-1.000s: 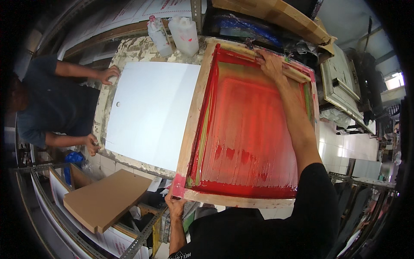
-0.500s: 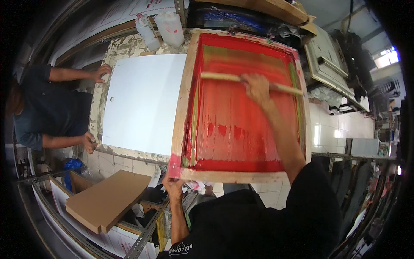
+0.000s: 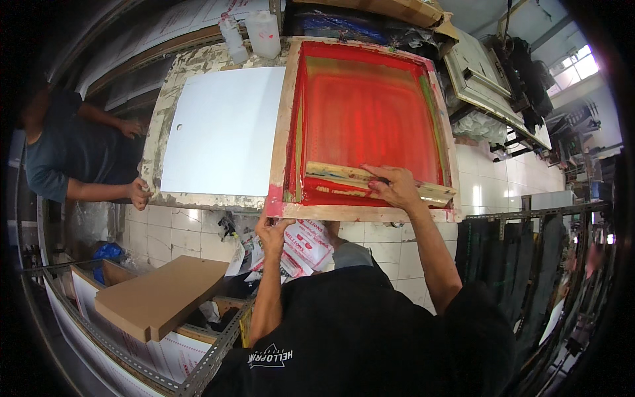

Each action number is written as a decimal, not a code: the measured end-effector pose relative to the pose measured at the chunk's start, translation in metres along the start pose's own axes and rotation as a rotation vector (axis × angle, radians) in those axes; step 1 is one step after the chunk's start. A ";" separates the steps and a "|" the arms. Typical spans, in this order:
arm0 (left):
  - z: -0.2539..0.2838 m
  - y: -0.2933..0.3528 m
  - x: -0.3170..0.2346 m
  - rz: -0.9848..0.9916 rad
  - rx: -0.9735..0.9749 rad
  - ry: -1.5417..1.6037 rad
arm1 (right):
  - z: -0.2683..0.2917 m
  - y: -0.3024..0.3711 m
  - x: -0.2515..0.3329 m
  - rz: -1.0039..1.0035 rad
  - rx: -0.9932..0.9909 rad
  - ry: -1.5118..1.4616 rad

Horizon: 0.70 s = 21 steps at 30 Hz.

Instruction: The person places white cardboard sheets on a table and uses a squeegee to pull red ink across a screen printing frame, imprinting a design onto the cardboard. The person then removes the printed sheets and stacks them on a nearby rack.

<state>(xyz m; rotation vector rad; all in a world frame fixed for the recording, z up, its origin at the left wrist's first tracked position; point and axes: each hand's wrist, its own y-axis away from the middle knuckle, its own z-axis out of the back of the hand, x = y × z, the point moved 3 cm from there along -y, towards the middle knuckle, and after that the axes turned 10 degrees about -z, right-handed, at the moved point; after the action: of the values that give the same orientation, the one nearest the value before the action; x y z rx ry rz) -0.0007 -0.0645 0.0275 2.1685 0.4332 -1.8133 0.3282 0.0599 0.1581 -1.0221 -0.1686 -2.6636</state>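
Observation:
A wooden-framed printing screen (image 3: 344, 211) lies before me, its mesh (image 3: 370, 116) coated with red ink. My right hand (image 3: 397, 188) is closed over a long wooden squeegee (image 3: 334, 172), which rests across the near end of the mesh, just inside the near rail. My left hand (image 3: 272, 235) grips the frame's near left corner, its thumb and fingers at the edge. Left of the screen, a white sheet (image 3: 221, 132) with a small round hole lies on the worn, blotched table (image 3: 157, 142).
At the left, a co-worker's hand (image 3: 137, 193) touches the table edge. Two whitish plastic bottles (image 3: 263, 34) stand behind the sheet. A brown cardboard piece (image 3: 162, 291) lies on a metal rack at lower left. Pale tiled floor (image 3: 493, 169) shows at right.
My right hand has drawn the squeegee from the far part of the mesh to its near end. The co-worker's far hand has come off the sheet's edge. My view has shifted somewhat.

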 end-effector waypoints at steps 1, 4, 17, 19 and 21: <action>0.002 0.001 0.004 0.042 0.005 -0.045 | -0.011 -0.003 -0.008 -0.090 0.127 -0.043; 0.007 0.000 0.004 -0.387 0.005 -0.539 | -0.036 0.001 -0.020 -0.080 0.208 0.107; 0.018 0.005 0.029 -0.292 -0.008 -0.619 | -0.062 -0.088 -0.084 -0.134 -0.098 0.442; 0.018 0.006 0.032 -0.253 -0.009 -0.604 | -0.055 -0.127 -0.101 -0.065 -0.179 0.470; 0.019 0.007 0.034 -0.234 -0.012 -0.625 | -0.046 -0.168 -0.117 -0.032 -0.218 0.510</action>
<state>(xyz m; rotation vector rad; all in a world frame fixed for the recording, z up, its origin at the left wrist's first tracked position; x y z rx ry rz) -0.0091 -0.0763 -0.0091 1.4648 0.5538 -2.4630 0.3309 0.2359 0.0445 -0.3622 0.2168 -2.9150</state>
